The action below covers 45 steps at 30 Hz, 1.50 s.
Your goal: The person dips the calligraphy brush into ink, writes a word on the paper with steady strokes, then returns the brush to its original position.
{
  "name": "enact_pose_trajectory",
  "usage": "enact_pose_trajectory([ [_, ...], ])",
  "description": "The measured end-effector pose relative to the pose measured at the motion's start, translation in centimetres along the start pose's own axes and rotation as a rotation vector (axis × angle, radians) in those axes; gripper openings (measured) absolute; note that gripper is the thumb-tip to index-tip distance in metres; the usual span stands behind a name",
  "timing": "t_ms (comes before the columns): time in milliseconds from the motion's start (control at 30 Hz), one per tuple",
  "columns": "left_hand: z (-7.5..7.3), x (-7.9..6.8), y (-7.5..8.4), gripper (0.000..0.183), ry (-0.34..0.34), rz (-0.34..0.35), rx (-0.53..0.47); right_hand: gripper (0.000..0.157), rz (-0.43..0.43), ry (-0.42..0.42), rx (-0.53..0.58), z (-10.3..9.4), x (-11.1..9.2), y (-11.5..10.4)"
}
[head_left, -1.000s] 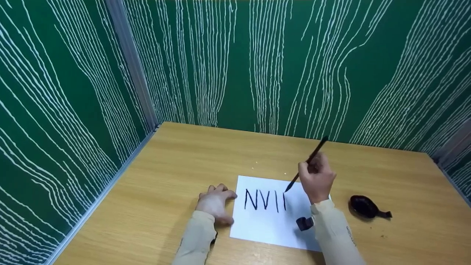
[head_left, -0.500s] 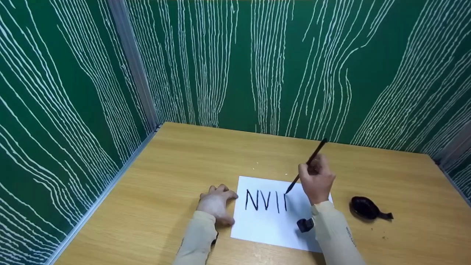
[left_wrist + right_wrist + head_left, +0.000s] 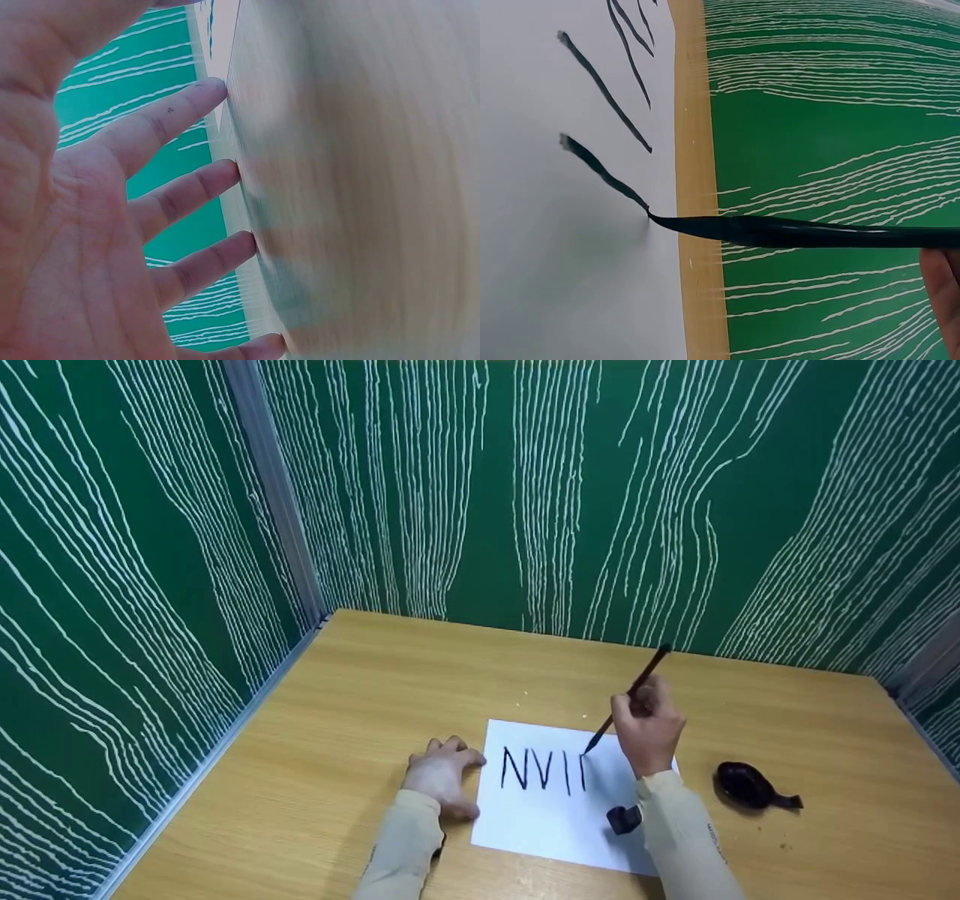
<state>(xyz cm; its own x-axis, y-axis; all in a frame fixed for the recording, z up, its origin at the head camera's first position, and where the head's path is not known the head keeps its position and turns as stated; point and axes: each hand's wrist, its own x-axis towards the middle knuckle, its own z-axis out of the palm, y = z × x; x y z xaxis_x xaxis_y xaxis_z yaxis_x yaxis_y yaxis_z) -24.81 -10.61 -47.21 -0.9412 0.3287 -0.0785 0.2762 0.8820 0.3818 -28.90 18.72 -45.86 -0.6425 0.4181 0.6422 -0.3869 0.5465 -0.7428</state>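
A white sheet of paper [image 3: 540, 832] lies on the table, marked with black strokes that read like N, V and two upright lines. My right hand [image 3: 649, 727] pinches a dark paintbrush [image 3: 637, 681], slanted up and to the right. In the right wrist view the brush tip [image 3: 660, 218] meets the paper at the upper end of the last stroke. At the sheet's left edge my left hand [image 3: 439, 774] is spread, thumb and forefinger at the paper's border. Its fingertips [image 3: 241, 244] touch the table in the left wrist view.
A small black dish with a short handle [image 3: 744, 785] sits on the wooden table [image 3: 360, 697], right of the paper. Green walls with white wavy lines [image 3: 480, 510] rise behind and beside it. A black wrist camera [image 3: 623, 819] hangs over the sheet from the right sleeve.
The brush tip has moved very slightly right, and a short bit of stroke now shows at the top of the last line. The left hand has stayed in place.
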Motion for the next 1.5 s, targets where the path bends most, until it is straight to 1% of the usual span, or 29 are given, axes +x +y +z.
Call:
enact_pose_trajectory([
  [267,-0.04,-0.02,0.05,0.078,0.001,-0.011,-0.014,0.015,0.015,-0.007,-0.011,-0.14,0.18,0.10],
  [533,-0.10,-0.04,-0.04,0.077,-0.002,-0.004,-0.028,0.011,-0.002,-0.004,-0.007,-0.37,0.30,0.01],
  [767,0.00,-0.07,0.04,0.079,-0.010,-0.019,-0.042,0.011,0.018,-0.018,-0.039,-0.56,0.20,-0.24],
  [1200,0.11,-0.01,0.21,0.080,-0.004,-0.027,-0.027,0.007,-0.007,-0.026,-0.063,-0.71,0.09,-0.40],
  [1333,0.06,0.01,0.17,0.079,0.004,-0.019,-0.020,0.007,-0.019,-0.037,-0.066,-0.65,0.08,-0.41],
  [1500,-0.03,0.02,0.11,0.077,0.016,0.007,-0.004,0.007,-0.025,-0.052,-0.070,-0.60,0.11,-0.45],
])
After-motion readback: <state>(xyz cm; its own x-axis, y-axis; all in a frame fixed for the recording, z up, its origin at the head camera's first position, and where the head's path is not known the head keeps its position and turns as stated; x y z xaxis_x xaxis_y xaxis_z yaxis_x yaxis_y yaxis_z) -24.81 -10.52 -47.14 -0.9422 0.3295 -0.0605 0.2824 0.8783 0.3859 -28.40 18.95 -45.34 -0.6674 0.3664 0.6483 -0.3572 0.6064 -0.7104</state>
